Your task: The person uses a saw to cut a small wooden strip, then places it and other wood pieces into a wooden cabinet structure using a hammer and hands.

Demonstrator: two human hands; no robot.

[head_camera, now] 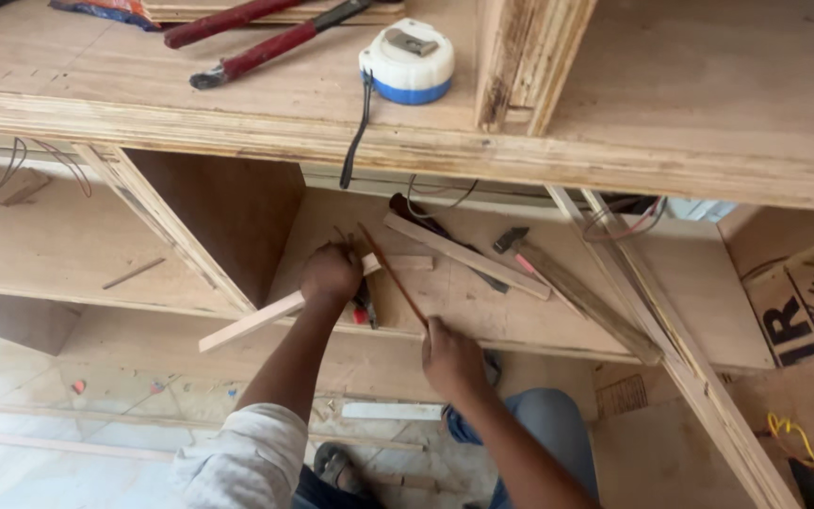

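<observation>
Reaching into the lower shelf (pixel 614 311) of a plywood cabinet, the left hand (pixel 330 273) is clenched around a pale wooden strip (pixel 256 320), which is held slanting from the lower left up towards the shelf's middle. A thin reddish-brown stick (pixel 390 273) is grasped at its lower end by the right hand (pixel 452 356), fingers curled shut on it, and the stick is angled up and to the left so that its tip lies just beside the left hand. Just below the left hand, pliers with red grips (pixel 364 306) are seen on the shelf. Further right on the same shelf, a longer wooden batten (pixel 468 256) is laid diagonally, and a hammer (pixel 558 283) is set near it. On the cabinet top (pixel 690 113) above, a white and blue tape measure (pixel 407 61) is placed, its black strap hung over the front edge, with red-handled cutters (pixel 256 38) lying to its left.
</observation>
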